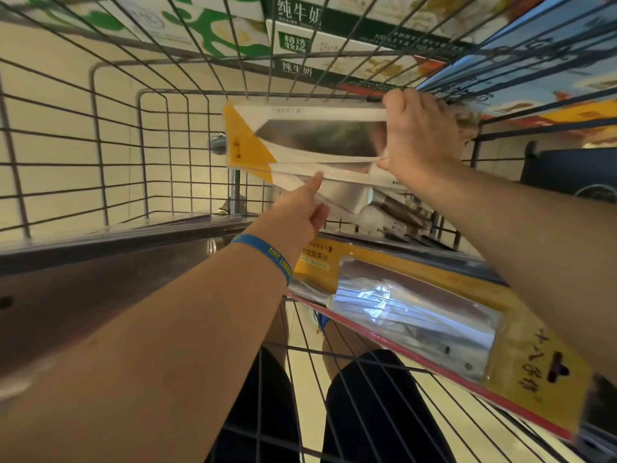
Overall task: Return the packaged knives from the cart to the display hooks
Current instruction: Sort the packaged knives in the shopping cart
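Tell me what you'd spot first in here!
A shiny knife pack is held up at centre, the right hand gripping its end while the left hand touches its lower edge. Nearer, at lower right, a big yellow pack shows a wide cleaver blade.
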{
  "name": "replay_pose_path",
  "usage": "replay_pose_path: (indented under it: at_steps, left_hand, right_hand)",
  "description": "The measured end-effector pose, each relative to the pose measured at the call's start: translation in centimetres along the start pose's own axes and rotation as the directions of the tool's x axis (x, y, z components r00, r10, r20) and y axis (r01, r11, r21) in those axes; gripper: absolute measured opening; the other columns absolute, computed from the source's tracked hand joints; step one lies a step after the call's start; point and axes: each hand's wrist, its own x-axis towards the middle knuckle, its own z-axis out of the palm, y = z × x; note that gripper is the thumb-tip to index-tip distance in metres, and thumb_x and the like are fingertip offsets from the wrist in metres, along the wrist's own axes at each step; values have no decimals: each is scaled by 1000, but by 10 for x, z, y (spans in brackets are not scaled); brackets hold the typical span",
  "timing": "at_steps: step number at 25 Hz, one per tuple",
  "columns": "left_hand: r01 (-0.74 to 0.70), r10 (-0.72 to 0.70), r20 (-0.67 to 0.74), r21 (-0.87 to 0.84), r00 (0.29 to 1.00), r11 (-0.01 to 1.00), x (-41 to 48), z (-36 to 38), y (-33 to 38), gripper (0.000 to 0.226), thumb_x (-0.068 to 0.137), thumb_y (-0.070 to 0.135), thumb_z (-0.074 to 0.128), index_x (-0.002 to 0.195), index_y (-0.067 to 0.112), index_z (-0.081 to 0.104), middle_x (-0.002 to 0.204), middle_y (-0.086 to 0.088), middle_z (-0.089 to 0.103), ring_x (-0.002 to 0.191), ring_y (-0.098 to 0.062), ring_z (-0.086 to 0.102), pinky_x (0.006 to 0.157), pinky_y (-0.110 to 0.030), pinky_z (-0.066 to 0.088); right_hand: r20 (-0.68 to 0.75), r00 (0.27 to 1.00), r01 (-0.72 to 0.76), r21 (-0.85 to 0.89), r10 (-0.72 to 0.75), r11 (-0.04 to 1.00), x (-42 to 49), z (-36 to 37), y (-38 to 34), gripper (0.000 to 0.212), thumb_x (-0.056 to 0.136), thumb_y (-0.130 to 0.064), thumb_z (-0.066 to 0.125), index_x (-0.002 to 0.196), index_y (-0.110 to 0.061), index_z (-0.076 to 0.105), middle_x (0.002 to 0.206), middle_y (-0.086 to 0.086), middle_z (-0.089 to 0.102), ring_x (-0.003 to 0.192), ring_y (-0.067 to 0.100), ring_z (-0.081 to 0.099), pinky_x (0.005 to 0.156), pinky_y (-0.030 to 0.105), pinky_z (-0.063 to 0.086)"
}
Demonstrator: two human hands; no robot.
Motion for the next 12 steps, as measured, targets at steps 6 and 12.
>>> replay_pose_path:
  at_steps: [6,12]
  left_hand:
    - [-107,113,107,-64,988,992,-10,-11,8,46,77,32,88,108,11,62,57,3,68,46,-2,59,51,-13,56]
    - [-180,238,130,-350,962,919,-35,-27,-6,50,83,30,83,119,10,55,77,1,74,67,-2,69,63,-14,58]
  right_hand:
    - [-61,988,143,18,-141,990,-14,-14,14,46,76,-29,86,105,-7,58,99,16,63,94,37,59,69,39,35]
    - [-87,992,96,35,-93,995,-43,-37,29,18,89,-22,69,104,-14,61,98,11,63,95,35,57,69,40,39]
